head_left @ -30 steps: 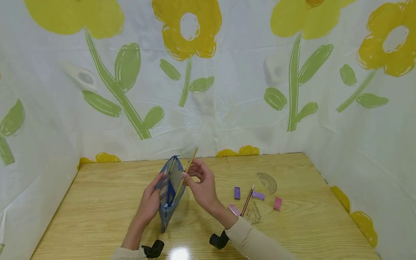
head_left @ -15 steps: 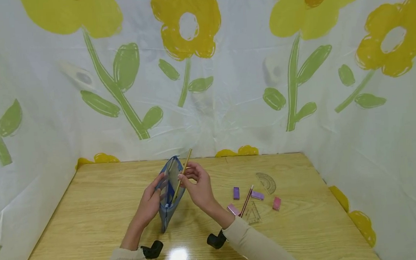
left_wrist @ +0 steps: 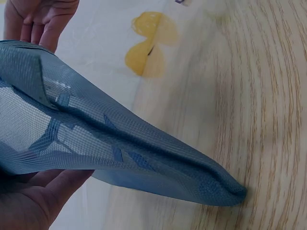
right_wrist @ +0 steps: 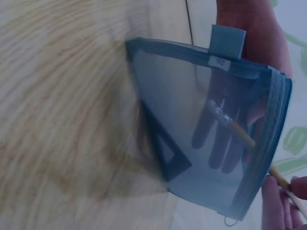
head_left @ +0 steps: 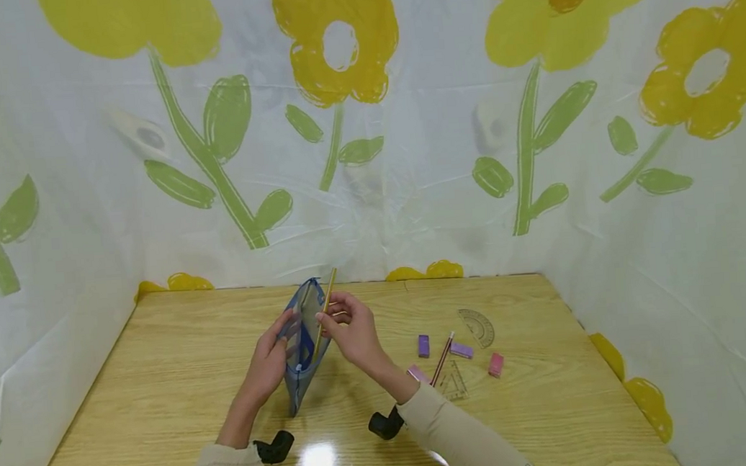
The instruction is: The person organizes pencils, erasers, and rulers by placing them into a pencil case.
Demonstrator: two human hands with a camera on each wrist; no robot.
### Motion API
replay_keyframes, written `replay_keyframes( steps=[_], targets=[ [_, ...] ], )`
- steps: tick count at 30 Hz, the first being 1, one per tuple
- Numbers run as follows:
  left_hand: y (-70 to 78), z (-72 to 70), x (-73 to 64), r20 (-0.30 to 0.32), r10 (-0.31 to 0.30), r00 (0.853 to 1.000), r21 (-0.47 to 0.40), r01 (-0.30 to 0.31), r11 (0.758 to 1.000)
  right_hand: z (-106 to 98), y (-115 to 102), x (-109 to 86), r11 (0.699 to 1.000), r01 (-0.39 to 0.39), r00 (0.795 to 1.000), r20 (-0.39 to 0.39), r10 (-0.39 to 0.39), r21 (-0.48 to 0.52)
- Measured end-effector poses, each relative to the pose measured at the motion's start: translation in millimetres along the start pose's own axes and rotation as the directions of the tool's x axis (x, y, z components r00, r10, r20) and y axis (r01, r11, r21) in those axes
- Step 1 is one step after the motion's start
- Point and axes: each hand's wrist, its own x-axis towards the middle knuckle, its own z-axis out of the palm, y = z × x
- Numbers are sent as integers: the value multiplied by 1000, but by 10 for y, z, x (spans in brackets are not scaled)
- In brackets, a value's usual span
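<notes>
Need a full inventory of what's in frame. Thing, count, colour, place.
Pouch: 1, blue mesh, left hand, over table
Yellow stick: 1, yellow, right hand, lower end in pouch
Blue set square: at least 1, blue, inside pouch
Purple blocks: 2, purple, table right
Lilac block: 1, lilac, table, by right sleeve
Pink block: 1, pink, table right
Red stick: at least 1, dark red, among blocks
Protractor: 1, clear, table right
Clear set square: 1, clear, table right
Table: 1, wood-toned, under everything
Sheeting: count unclear, white with yellow flowers, behind and both sides
Black mounts: 2, black, at wrists
Sleeves: 2, beige, forearms
Left hand: 1, bare, holding pouch
Right hand: 1, bare, pinching yellow stick
</notes>
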Motion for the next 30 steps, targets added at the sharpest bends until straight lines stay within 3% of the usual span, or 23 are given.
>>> replay_keyframes(
  steps=[7, 14, 21, 30],
  targets=[
    [0, 3, -17, -7, -29, 1000, 5, 29, 1000, -13, -16, 58, 995, -95, 994, 49, 97, -34],
    [-6, 18, -18, -11, -14, 1000, -14, 14, 1000, -17, -26, 73, 992, -103, 992, 62, 108, -67],
    [2, -1, -36, -20, -36, 999, -9, 36, 999, 0, -35, 97, 989, -102, 988, 101, 113, -106],
    [8, -31, -33, -10, -21, 1000, -36, 21, 999, 48, -134, 102, 970, -150, 954, 229, 193, -192]
  ],
)
